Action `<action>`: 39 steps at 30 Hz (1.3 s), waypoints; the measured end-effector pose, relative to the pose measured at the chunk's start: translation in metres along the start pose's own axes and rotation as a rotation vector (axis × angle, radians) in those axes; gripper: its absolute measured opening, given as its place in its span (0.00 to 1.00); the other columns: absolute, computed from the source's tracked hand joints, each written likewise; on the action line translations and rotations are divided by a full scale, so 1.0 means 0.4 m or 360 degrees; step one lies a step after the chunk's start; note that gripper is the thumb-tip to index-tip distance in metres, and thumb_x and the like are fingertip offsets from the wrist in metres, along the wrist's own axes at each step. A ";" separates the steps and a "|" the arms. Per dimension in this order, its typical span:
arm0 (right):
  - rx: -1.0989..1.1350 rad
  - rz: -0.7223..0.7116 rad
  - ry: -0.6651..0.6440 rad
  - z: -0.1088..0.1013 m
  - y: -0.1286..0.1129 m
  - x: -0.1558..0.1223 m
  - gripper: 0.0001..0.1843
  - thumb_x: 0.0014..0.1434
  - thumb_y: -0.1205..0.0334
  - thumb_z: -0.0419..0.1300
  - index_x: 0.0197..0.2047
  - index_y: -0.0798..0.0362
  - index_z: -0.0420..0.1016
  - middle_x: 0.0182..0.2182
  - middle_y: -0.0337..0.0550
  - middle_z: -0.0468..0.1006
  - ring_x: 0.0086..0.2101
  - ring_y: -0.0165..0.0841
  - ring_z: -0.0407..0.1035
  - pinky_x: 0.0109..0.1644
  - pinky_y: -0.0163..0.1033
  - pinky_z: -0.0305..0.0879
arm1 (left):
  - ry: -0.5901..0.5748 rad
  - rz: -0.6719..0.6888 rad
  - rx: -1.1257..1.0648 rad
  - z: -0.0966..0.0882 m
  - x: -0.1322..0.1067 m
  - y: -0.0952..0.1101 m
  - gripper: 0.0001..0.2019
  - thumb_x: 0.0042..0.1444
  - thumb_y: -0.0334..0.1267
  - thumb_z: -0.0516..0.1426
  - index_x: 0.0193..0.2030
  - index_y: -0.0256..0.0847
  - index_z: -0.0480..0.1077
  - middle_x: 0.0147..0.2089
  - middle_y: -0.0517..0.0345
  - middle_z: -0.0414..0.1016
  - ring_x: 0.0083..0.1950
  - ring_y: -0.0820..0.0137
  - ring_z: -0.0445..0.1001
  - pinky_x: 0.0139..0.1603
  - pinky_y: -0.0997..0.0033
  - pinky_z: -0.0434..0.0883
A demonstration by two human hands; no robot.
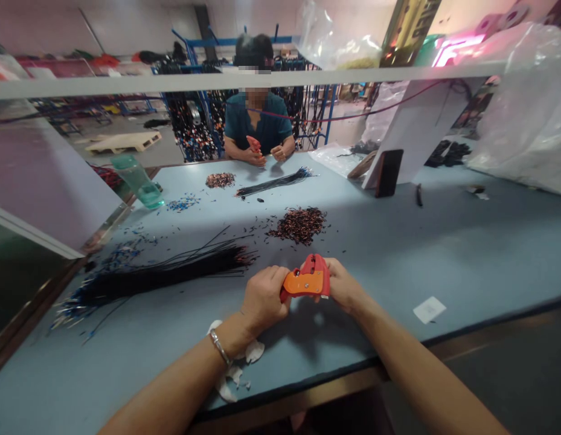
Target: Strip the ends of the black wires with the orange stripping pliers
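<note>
An orange and red crimping tool (307,279) sits between both hands above the blue table (443,254). My right hand (346,287) is wrapped round its right side. My left hand (262,297) is closed in a pinch against its left end; whatever it holds there is too small to see. A bundle of thin black wires (171,272) lies just left of my left hand. A pile of small reddish-brown terminals (299,225) lies beyond the tool.
Across the table a person in a dark teal shirt (257,124) holds a red tool, with a wire bundle (275,181) and small pile (220,179) nearby. A green bottle (137,180), a phone (389,172), plastic bags (529,115) and a paper scrap (429,309) are around.
</note>
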State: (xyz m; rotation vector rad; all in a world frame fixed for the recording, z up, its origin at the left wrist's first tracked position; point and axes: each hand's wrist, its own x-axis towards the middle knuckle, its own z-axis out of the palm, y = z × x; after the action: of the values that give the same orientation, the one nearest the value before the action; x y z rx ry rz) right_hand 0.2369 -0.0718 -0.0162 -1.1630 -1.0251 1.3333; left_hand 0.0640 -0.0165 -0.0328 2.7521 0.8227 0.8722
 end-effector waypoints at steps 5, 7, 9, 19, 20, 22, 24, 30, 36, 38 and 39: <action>0.0000 -0.0007 -0.0013 -0.001 0.012 0.002 0.03 0.43 0.66 0.60 0.25 0.56 0.71 0.17 0.35 0.71 0.17 0.24 0.63 0.20 0.29 0.62 | 0.0024 0.0003 0.0041 0.000 -0.001 0.000 0.02 0.54 0.36 0.54 0.33 0.41 0.66 0.28 0.56 0.73 0.29 0.67 0.69 0.29 0.69 0.60; -0.0011 -0.0030 -0.0017 -0.001 0.013 0.002 0.02 0.43 0.67 0.59 0.24 0.56 0.71 0.17 0.35 0.71 0.17 0.23 0.62 0.20 0.28 0.60 | 0.0046 0.0016 0.0076 -0.001 -0.001 0.000 0.03 0.54 0.36 0.54 0.31 0.41 0.65 0.26 0.57 0.72 0.27 0.68 0.69 0.28 0.69 0.59; -0.0018 -0.0059 -0.0030 -0.001 0.010 0.001 0.03 0.41 0.69 0.58 0.24 0.56 0.71 0.16 0.34 0.70 0.17 0.23 0.61 0.20 0.28 0.59 | 0.0062 0.0033 0.0092 -0.002 0.000 0.000 0.03 0.53 0.36 0.54 0.30 0.41 0.64 0.25 0.58 0.71 0.26 0.68 0.68 0.27 0.70 0.58; 0.0014 -0.0153 -0.0110 0.002 -0.003 -0.003 0.02 0.42 0.70 0.59 0.22 0.55 0.69 0.17 0.33 0.69 0.18 0.23 0.60 0.21 0.28 0.58 | 0.0078 0.0028 0.0055 0.001 -0.005 -0.008 0.08 0.54 0.39 0.54 0.25 0.42 0.62 0.21 0.61 0.70 0.21 0.72 0.66 0.24 0.72 0.55; 0.0014 -0.0158 -0.0127 0.002 -0.003 -0.003 0.02 0.43 0.69 0.59 0.22 0.55 0.69 0.17 0.33 0.69 0.18 0.23 0.60 0.21 0.28 0.58 | 0.0087 0.0023 0.0039 0.002 -0.005 -0.009 0.09 0.54 0.40 0.54 0.25 0.42 0.62 0.20 0.61 0.69 0.21 0.73 0.65 0.24 0.72 0.55; -0.0006 -0.0172 -0.0155 0.001 -0.003 -0.002 0.03 0.45 0.67 0.60 0.22 0.55 0.70 0.17 0.34 0.69 0.18 0.23 0.60 0.22 0.28 0.58 | 0.0123 0.0020 -0.0004 0.003 -0.006 -0.009 0.11 0.55 0.42 0.54 0.25 0.42 0.62 0.20 0.61 0.69 0.20 0.73 0.64 0.23 0.72 0.55; -0.0048 -0.0185 -0.0179 -0.002 -0.003 -0.001 0.05 0.47 0.63 0.62 0.24 0.55 0.70 0.18 0.34 0.69 0.19 0.24 0.60 0.22 0.29 0.59 | 0.0154 0.0008 -0.0063 0.002 -0.005 -0.008 0.11 0.56 0.42 0.54 0.25 0.42 0.62 0.20 0.62 0.68 0.20 0.74 0.64 0.23 0.73 0.56; -0.0325 -0.0230 -0.0082 -0.025 -0.011 0.006 0.09 0.53 0.56 0.61 0.31 0.54 0.70 0.21 0.35 0.70 0.23 0.26 0.64 0.29 0.33 0.62 | 0.0318 -0.0453 -0.0479 -0.013 0.012 -0.014 0.08 0.55 0.43 0.56 0.31 0.42 0.64 0.25 0.63 0.67 0.26 0.75 0.64 0.30 0.74 0.63; -0.0971 -0.0515 0.0175 -0.045 -0.008 0.015 0.06 0.57 0.60 0.56 0.31 0.52 0.70 0.24 0.35 0.70 0.28 0.28 0.63 0.35 0.34 0.60 | 0.0453 -0.1029 -0.1739 -0.024 0.029 -0.032 0.12 0.50 0.43 0.59 0.37 0.41 0.63 0.31 0.60 0.69 0.34 0.70 0.70 0.42 0.65 0.70; -0.1111 -0.0574 0.0179 -0.050 0.001 0.020 0.07 0.58 0.60 0.56 0.31 0.53 0.71 0.25 0.36 0.71 0.28 0.28 0.63 0.35 0.34 0.59 | 0.0300 -0.1142 -0.2202 -0.028 0.032 -0.032 0.13 0.48 0.42 0.60 0.37 0.41 0.63 0.30 0.62 0.66 0.34 0.70 0.70 0.44 0.62 0.70; -0.1165 -0.0589 0.0168 -0.053 0.005 0.023 0.07 0.57 0.61 0.56 0.31 0.53 0.71 0.25 0.37 0.72 0.28 0.28 0.64 0.35 0.34 0.59 | 0.0181 -0.1166 -0.2380 -0.030 0.033 -0.031 0.13 0.48 0.42 0.60 0.37 0.41 0.63 0.30 0.62 0.65 0.33 0.70 0.70 0.46 0.60 0.70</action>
State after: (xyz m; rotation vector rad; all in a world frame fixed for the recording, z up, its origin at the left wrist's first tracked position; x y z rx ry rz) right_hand 0.2576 -0.0633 -0.0226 -1.4531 -1.6248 0.5963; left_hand 0.0602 0.0006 -0.0199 1.0208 0.6423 0.8784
